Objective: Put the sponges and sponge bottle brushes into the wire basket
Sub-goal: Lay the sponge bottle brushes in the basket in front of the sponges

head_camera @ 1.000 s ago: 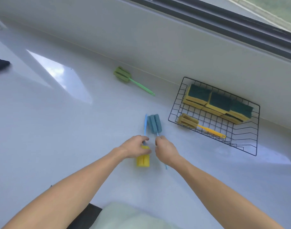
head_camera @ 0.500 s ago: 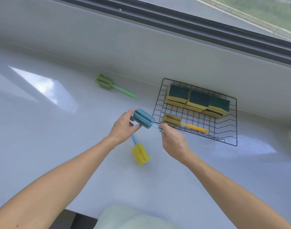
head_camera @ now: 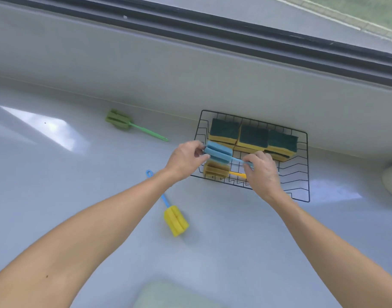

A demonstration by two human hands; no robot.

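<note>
Worktop (head_camera: 79, 196), white, below a window sill. I log one wire basket (head_camera: 307, 170) against the back wall, holding three green-topped yellow sponges (head_camera: 254, 136) in a row and one tan-headed brush (head_camera: 216, 171) with a yellow handle. My left hand (head_camera: 186, 160) grips the head of a blue brush (head_camera: 219, 152), my right hand (head_camera: 262, 172) its handle, over the basket. Loose on the worktop: one green brush (head_camera: 121, 122), one yellow-headed brush (head_camera: 176, 220) with a blue handle.

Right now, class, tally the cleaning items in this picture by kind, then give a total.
Sponge bottle brushes: 4 (blue brush, tan brush, green brush, yellow brush)
Sponge stacks in the wire basket: 3
Total: 7
</note>
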